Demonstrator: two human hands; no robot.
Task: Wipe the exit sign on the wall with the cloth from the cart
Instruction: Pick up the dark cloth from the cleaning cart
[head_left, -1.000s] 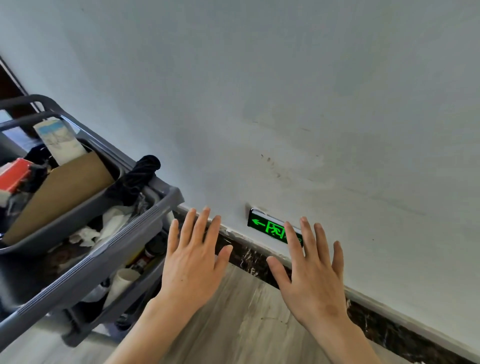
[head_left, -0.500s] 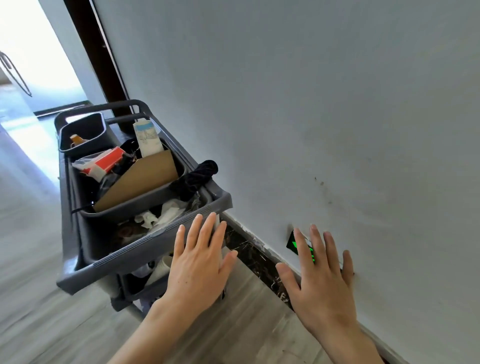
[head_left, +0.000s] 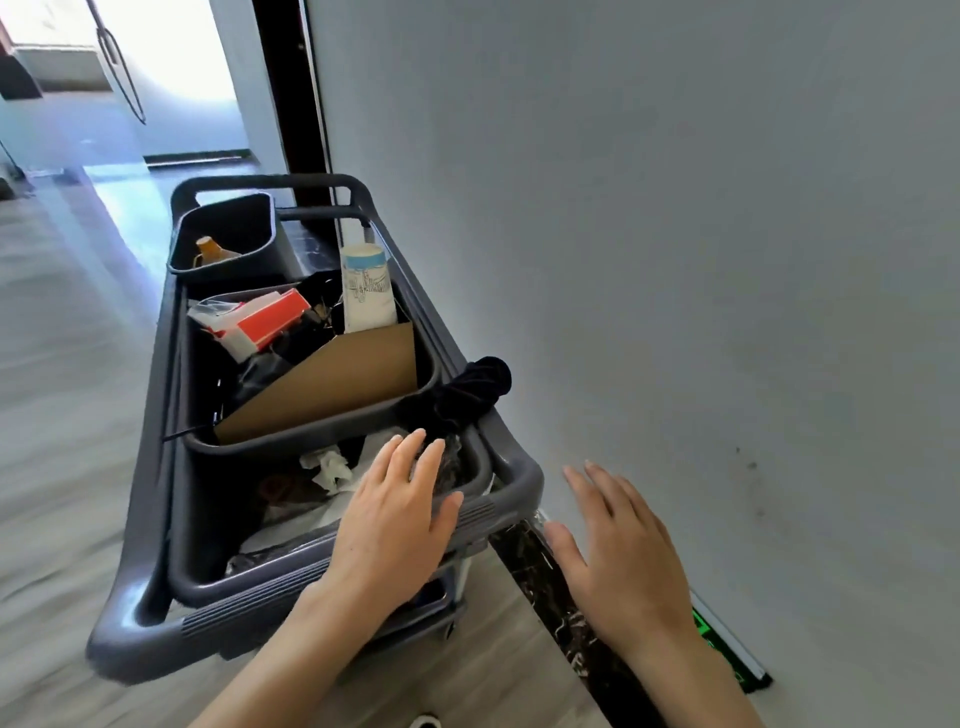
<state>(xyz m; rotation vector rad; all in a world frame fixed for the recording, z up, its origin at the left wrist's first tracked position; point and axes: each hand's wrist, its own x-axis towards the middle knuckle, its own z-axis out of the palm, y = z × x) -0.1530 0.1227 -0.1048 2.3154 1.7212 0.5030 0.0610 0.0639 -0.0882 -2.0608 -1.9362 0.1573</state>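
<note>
Two hands: both mine, both empty, fingers spread flat, palms down.
Left hand (head_left: 389, 525): over the near end of the cart, fingertips reaching toward the dark cloth, just short of it; can't tell if they touch.
Right hand (head_left: 623, 561): off the cart's right side, hovering near the wall, above the dark baseboard (head_left: 550, 587); gripping nothing.
Cloth (head_left: 462, 395): dark, bunched, draped over the cart's right rim, between the two bins, its end sticking out toward the wall.
Cart (head_left: 130, 634): grey plastic, parked along the wall, handle at the far end.
Near bin (head_left: 197, 519): holds crumpled white paper (head_left: 327, 467) and a clear plastic liner.
Middle bin (head_left: 311, 431): brown cardboard sheet (head_left: 337, 384) leaning inside, red-and-white pack (head_left: 265, 322), white bottle with pale blue band (head_left: 366, 291) upright at the back.
Far bin (head_left: 228, 234): small, with an orange-capped item (head_left: 208, 249) inside.
Exit sign (head_left: 727, 654): green lit, low on the wall just above the baseboard, at lower right, partly hidden behind my right wrist.
Wall (head_left: 675, 260): pale grey, a few dark specks at right.
Floor (head_left: 62, 415): light wood-look planks.
</note>
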